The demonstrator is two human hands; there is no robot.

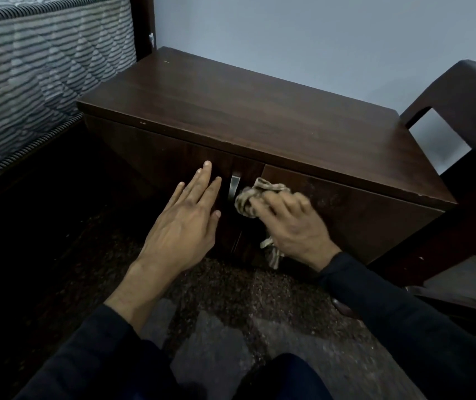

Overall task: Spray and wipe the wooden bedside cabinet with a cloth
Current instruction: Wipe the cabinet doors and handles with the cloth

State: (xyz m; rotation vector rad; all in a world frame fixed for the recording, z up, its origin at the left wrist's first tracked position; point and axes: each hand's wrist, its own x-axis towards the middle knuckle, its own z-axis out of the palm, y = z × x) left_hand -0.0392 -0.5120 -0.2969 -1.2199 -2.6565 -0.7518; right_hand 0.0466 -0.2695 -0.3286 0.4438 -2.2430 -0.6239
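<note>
The dark wooden bedside cabinet stands against the wall, its two front doors facing me. A metal handle sits on the left door near the middle seam. My left hand lies flat with straight fingers against the left door, just left of the handle. My right hand grips a bunched beige patterned cloth and presses it to the front, right of the handle; a tail of cloth hangs below the hand. No spray bottle is in view.
A striped mattress on a dark bed frame is at the left, close to the cabinet. A dark wooden chair stands at the right, touching the cabinet's corner. Dark speckled floor lies below; my knees are at the bottom.
</note>
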